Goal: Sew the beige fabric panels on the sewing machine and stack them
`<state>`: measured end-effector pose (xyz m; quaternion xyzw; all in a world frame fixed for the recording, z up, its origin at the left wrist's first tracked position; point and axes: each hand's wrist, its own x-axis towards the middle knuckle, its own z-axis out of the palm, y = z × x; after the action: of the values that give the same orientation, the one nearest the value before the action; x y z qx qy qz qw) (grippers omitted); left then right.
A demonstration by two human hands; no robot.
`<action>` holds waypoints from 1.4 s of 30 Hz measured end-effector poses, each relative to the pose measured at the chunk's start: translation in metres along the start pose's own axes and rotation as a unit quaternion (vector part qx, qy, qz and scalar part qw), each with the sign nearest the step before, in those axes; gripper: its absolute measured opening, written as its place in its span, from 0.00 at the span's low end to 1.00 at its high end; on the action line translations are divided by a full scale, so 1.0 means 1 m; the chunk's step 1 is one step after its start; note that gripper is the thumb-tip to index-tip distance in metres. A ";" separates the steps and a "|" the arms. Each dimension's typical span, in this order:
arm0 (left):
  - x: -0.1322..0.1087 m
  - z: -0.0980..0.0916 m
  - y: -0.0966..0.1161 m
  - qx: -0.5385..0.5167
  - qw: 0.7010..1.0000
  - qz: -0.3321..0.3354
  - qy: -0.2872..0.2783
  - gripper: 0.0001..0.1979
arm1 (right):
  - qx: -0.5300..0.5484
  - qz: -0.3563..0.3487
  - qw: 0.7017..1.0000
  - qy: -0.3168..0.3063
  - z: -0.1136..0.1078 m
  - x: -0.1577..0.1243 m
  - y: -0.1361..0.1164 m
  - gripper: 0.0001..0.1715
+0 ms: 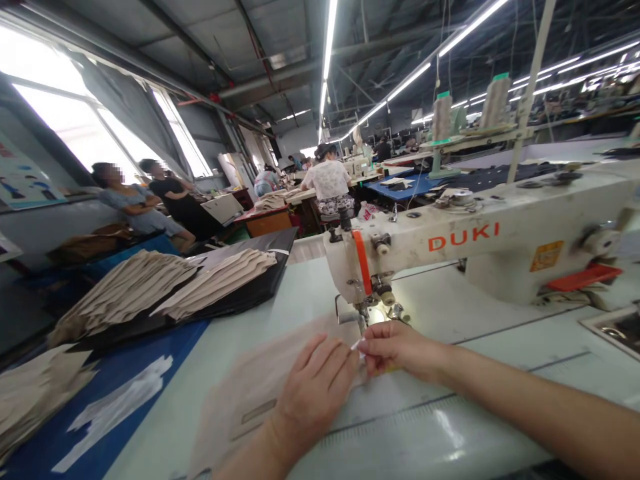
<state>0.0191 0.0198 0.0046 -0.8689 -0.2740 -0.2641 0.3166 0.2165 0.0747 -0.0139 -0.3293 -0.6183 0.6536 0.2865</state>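
Observation:
A beige fabric piece point(250, 387) lies flat on the sewing table, its far end under the presser foot point(361, 319) of a white sewing machine point(480, 247). My left hand point(315, 390) rests flat on the fabric with fingers stretched out, just in front of the needle. My right hand point(395, 347) is pinched on a small white label or tag point(356, 345) at the fabric's edge beside the presser foot.
Stacks of beige cut pieces point(165, 283) lie on a dark board at the left, more at the near left point(35, 393) on a blue surface point(125, 380). Thread cones point(443, 117) stand behind the machine. Other people sit and work further back.

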 end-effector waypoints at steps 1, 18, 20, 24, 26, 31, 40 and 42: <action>0.002 0.000 -0.002 -0.002 1.000 0.009 0.002 0.16 | -0.009 -0.002 1.000 0.003 0.000 0.000 0.000 0.34; -0.012 0.024 -0.030 -0.153 0.980 -0.124 -0.015 0.14 | -0.420 -0.294 0.858 -0.043 0.002 -0.020 -0.005 0.09; -0.011 0.029 -0.028 -0.177 0.976 -0.121 -0.041 0.16 | -0.497 -0.317 0.804 -0.078 0.006 -0.020 -0.002 0.09; -0.013 0.033 -0.029 -0.218 0.959 -0.112 -0.142 0.18 | -0.563 -0.286 0.771 -0.080 0.009 -0.022 -0.002 0.08; -0.014 0.033 -0.032 -0.195 0.959 -0.086 -0.187 0.18 | -0.574 -0.273 0.768 -0.081 0.010 -0.024 -0.004 0.08; -0.007 0.034 -0.035 -0.140 0.961 -0.010 -0.240 0.12 | -0.580 -0.257 0.768 -0.086 0.011 -0.026 -0.008 0.09; -0.008 0.046 -0.030 -0.161 0.976 -0.033 -0.146 0.08 | -0.594 -0.248 0.761 -0.083 0.012 -0.023 -0.004 0.10; -0.010 0.049 -0.031 -0.166 0.975 -0.038 -0.141 0.08 | -0.597 -0.245 0.759 -0.079 0.013 -0.022 -0.004 0.10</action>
<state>0.0058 0.0707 -0.0212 -0.9268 -0.3006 -0.1928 0.1161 0.2200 0.0499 -0.0083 -0.2176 -0.9635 0.0827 0.1322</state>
